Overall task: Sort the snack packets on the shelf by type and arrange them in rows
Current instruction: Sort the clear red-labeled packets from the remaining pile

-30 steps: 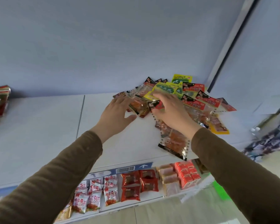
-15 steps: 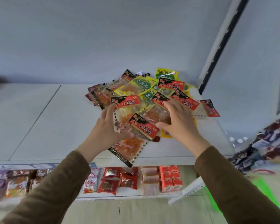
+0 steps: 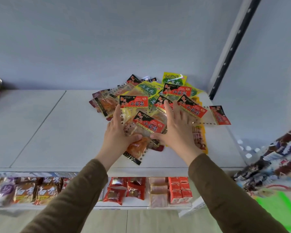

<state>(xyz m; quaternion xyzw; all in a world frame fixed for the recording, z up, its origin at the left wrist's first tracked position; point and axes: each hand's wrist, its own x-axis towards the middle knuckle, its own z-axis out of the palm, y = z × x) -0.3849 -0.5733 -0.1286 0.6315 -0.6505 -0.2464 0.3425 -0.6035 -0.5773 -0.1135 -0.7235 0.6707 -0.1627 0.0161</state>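
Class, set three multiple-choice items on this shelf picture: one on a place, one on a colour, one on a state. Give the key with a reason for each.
1. Where does the pile of snack packets lie on the upper shelf?
A. far left end
B. right part, near the black upright
C. hanging on hooks

2. What colour are the headers of the packets printed TuDouSi?
A. yellow and green
B. blue
C. white

3. How are the packets arranged?
A. neat rows
B. overlapping heap
C. stacked in a box

Key: 1 B, the heap sits beside the black upright. 2 A, the header is yellow with a green patch. 3 B, the packets overlap at all angles under the left hand and right hand.
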